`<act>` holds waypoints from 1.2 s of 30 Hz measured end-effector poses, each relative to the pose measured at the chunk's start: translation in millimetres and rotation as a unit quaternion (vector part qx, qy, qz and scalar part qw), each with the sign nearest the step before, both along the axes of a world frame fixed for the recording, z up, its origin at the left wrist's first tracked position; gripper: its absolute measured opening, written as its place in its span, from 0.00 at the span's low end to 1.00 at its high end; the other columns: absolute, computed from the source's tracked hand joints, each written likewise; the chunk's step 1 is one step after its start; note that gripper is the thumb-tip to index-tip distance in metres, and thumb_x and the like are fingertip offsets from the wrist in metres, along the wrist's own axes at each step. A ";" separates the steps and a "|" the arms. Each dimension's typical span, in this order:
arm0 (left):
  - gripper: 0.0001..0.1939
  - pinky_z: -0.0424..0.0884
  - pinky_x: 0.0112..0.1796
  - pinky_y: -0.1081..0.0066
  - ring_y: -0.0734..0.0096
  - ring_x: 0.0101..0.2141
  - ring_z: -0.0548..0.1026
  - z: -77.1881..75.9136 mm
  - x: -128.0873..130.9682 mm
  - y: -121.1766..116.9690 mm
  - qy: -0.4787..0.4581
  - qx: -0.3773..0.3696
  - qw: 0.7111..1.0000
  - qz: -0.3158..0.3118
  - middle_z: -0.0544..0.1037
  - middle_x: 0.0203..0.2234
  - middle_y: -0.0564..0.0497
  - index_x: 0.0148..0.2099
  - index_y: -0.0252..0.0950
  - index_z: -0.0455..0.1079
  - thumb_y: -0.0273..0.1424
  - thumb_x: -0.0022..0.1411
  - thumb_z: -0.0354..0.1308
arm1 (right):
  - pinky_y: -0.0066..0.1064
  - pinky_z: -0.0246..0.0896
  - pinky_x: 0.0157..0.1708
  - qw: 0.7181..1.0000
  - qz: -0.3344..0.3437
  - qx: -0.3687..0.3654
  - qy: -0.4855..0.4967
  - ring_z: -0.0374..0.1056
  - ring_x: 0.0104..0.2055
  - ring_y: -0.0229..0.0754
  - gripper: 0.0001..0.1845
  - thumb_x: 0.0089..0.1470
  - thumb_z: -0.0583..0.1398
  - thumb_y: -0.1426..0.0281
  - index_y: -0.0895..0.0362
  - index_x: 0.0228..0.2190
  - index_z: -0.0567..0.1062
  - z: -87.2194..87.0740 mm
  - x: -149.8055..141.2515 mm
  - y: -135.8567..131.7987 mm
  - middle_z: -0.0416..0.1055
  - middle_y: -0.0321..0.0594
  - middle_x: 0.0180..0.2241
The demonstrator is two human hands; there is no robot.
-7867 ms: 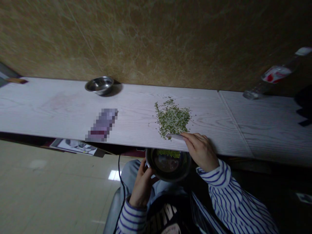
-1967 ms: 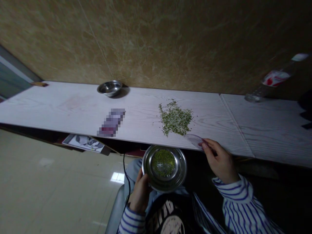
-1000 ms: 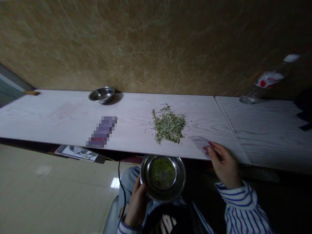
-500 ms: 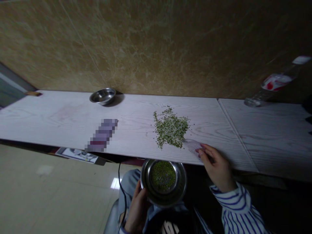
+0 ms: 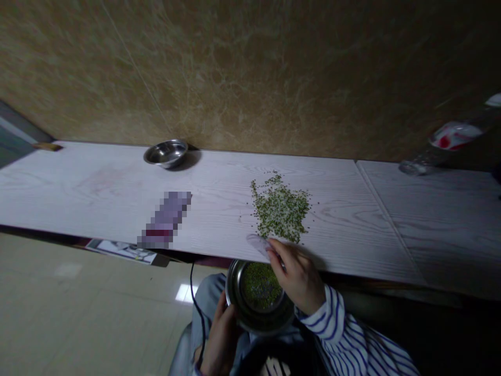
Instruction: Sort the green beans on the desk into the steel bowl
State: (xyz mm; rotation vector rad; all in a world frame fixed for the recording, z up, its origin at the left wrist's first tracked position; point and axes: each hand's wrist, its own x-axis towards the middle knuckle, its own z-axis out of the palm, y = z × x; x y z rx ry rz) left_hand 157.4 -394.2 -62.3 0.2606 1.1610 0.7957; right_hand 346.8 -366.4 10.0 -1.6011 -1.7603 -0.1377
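My left hand [image 5: 222,334] grips the left rim of a steel bowl [image 5: 230,292], held just below the table's front edge. Inside it lies a layer of small green beans [image 5: 260,284], like mung beans. Between thumb and fingers, my right hand [image 5: 297,271] pinches a thin, see-through plastic piece [image 5: 256,243]; its exact kind is unclear. That piece lies at the near left side of a loose patch of the same green beans [image 5: 279,209] spread on the tabletop. My right hand covers part of the bowl's right rim.
A second steel bowl [image 5: 166,154] stands near the wall on the white wood-grain table [image 5: 97,188]. A pixelated flat object [image 5: 166,219] lies left of the beans. At the right stands a clear plastic bottle [image 5: 450,141]. A black cable [image 5: 193,292] hangs by my leg.
My right hand has moved left with the plastic piece, from the bean patch's near right corner to its near left side. My left hand still holds the bowl in nearly the same place.
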 end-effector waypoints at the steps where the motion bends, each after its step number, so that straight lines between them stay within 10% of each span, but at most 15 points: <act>1: 0.35 0.71 0.45 0.64 0.57 0.49 0.75 -1.1 -1.1 0.5 -0.001 0.000 1.000 0.002 0.79 0.47 0.47 0.64 0.43 0.58 0.30 0.55 0.62 | 0.33 0.73 0.37 1.000 0.003 -0.002 -0.005 0.77 0.35 0.44 0.13 0.63 0.54 0.73 0.61 0.47 0.74 -0.2 -2.1 2.0 0.79 0.47 0.35; 36: 0.37 0.71 0.45 0.62 0.54 0.48 0.76 -9.5 2.6 4.9 -0.019 -0.028 0.999 0.001 0.80 0.44 0.44 0.64 0.39 0.59 0.32 0.53 0.64 | 0.35 0.69 0.40 0.996 -0.063 -0.044 -0.044 0.75 0.38 0.45 0.14 0.63 0.53 0.70 0.57 0.46 0.74 0.1 50.1 47.2 0.79 0.46 0.39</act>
